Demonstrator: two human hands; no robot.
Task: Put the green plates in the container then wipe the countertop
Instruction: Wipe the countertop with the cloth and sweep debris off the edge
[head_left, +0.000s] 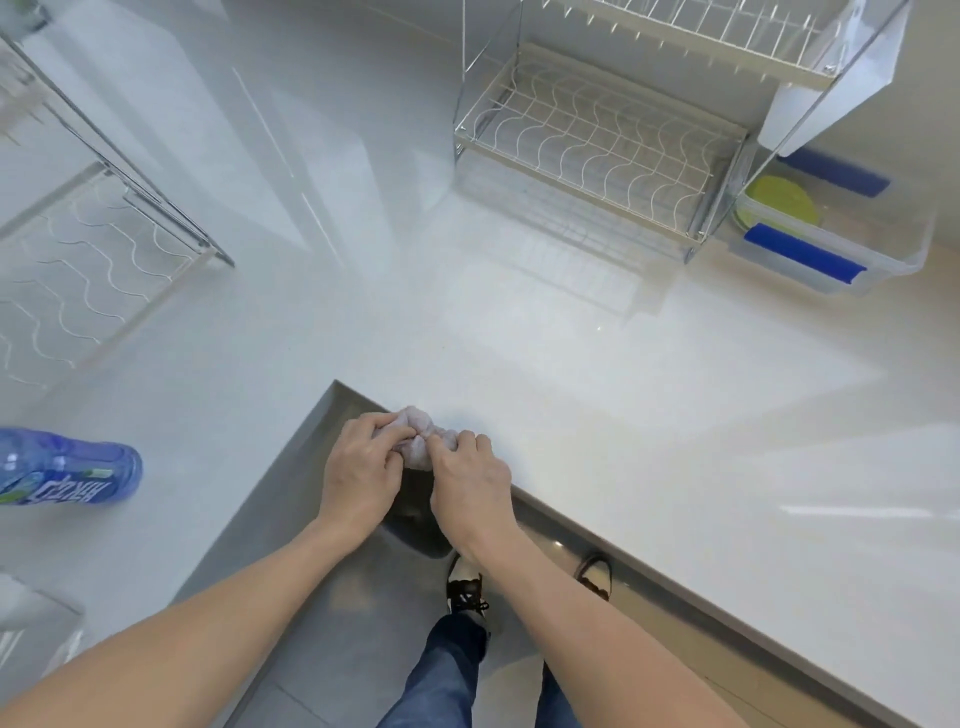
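Observation:
A small bunched-up pale cloth (420, 432) sits at the inner corner of the white countertop (597, 395). My left hand (358, 470) and my right hand (470, 480) both pinch it from either side, fingers closed on the fabric. At the far right, the green plates (784, 200) lie stacked inside a clear plastic container (883, 249) with blue clip handles, partly hidden behind the rack's frame.
An empty wire dish rack (592, 150) stands at the back right beside the container. A second wire rack (88, 270) stands on the left. A blue plastic bottle (67, 473) lies on its side near the left edge. Below are the floor and my feet.

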